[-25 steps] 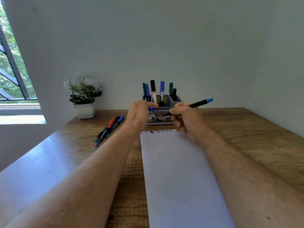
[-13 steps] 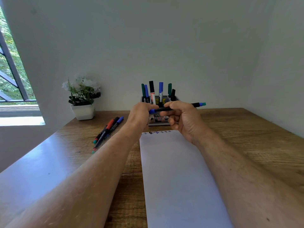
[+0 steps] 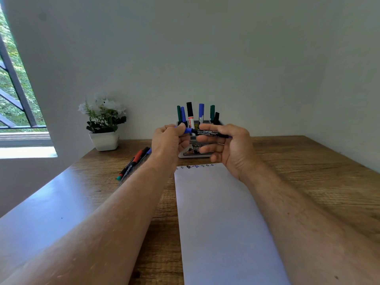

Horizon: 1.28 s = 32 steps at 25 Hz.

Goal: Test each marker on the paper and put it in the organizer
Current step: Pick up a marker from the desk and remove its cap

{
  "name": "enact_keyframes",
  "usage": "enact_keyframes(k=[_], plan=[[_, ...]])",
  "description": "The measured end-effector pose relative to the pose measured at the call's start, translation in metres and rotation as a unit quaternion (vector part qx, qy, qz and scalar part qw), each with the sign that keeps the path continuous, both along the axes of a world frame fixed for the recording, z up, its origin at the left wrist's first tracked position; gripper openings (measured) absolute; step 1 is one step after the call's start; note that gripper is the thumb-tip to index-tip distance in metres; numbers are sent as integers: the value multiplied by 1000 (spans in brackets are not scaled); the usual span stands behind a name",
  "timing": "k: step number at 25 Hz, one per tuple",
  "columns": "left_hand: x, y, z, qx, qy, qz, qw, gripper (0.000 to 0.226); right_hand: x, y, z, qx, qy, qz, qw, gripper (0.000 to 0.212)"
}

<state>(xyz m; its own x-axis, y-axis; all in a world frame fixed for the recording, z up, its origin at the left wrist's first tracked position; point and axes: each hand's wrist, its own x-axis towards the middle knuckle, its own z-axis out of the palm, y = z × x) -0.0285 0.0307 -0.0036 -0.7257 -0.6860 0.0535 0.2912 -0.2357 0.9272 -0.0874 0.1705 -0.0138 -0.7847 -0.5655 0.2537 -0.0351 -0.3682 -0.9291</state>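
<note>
Now, room: bare wooden desk [image 3: 308, 161] lies open at 3 o'clock of the white paper [image 3: 222, 212]; walls close the far edge and the right side.
Left hand [image 3: 167, 141]: fingers pinched on the blue cap [image 3: 187, 130].
Right hand [image 3: 228, 146]: closed around the black marker [image 3: 207, 132], held level, cap end toward 9 o'clock.
Organizer [image 3: 200, 154]: grey plastic, at 12 o'clock of the paper, capped markers upright inside.
Loose markers [image 3: 134, 161]: slim cylinders lying at 10 o'clock.
Plant pot [image 3: 104, 140]: white, squarish.
</note>
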Motion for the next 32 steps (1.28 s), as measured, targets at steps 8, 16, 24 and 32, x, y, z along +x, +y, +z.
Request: enact_keyframes(k=[8,16,24,32], plan=[[1,-9,-7,-35,38,48,998,29,-1,-7,-11,217,315,-208,900,7],[-6,-1,-4,-58,46,40,996,20,-1,-13,-12,176,239,-174,939,16],[-1,7,1,-86,53,36,994,37,-2,-13,-11,164,209,-150,952,18],[9,8,31,-310,258,242,883,42,-7,-12,-19,165,245,-289,911,19]])
